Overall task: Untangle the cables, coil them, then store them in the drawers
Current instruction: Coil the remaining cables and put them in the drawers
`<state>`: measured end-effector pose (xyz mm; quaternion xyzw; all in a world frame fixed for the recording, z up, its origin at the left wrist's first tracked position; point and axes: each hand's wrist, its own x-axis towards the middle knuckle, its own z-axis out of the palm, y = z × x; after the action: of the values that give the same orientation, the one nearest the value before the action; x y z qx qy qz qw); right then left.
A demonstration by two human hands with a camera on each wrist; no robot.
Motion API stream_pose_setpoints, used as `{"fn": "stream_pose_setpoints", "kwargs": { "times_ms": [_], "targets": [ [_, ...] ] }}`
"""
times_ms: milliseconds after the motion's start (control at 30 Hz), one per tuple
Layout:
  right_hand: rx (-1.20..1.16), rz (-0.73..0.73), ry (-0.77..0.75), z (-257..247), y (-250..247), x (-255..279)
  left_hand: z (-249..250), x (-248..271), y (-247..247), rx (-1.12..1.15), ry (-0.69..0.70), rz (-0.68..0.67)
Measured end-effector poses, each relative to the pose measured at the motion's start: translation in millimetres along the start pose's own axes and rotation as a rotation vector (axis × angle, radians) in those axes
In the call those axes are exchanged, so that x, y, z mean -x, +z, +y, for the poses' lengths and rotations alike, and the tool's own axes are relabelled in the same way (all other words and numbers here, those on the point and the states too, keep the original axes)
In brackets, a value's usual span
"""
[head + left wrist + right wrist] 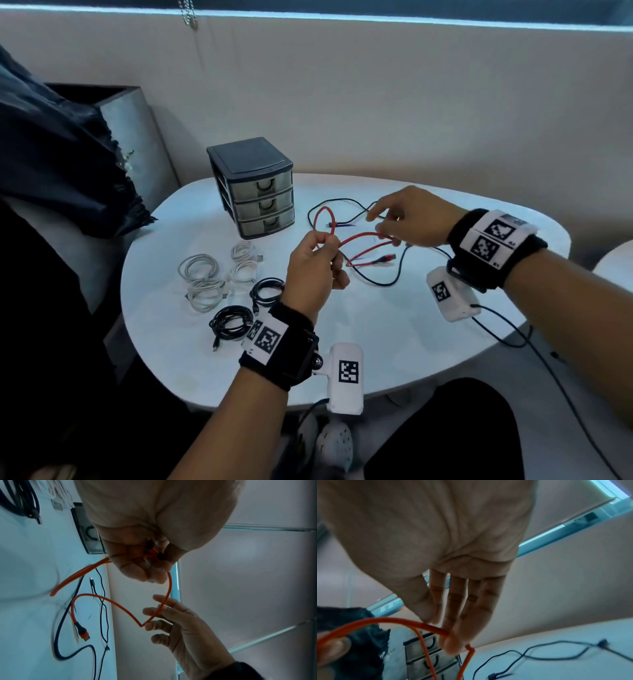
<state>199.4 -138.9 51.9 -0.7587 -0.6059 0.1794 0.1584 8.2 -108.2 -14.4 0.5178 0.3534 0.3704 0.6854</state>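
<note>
— At centre frame above the pale round table (394, 349), what's held?
— The left hand (313, 270) clenches loops of the thin red braided cable (363, 240); the right hand (411, 219) pinches its next bend, fingers nearly straight.
— Risk?
— Its loose plug (387, 257) may snag the dark blue cable (383, 282), dragging it and retangling.
</note>
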Motion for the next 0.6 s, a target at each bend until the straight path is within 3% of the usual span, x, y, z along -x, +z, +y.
{"fn": "stream_pose_setpoints", "kwargs": {
  "times_ms": [133,400,533,600],
  "targets": [
    [-0.436,-0.022,0.044,-2,7,23,-2,2,4,-0.012,0.010,-0.008],
    [-0.224,0.220,-0.104,10,24,45,-9,4,20,-0.235,0.072,-0.161],
    [-0.264,0.521,0.054,52,38,84,-14,-1,27,-0.206,0.012,-0.105],
    [-0.342,0.578,0.190,89,54,112,-17,-5,33,-0.151,-0.073,-0.089]
  ]
}}
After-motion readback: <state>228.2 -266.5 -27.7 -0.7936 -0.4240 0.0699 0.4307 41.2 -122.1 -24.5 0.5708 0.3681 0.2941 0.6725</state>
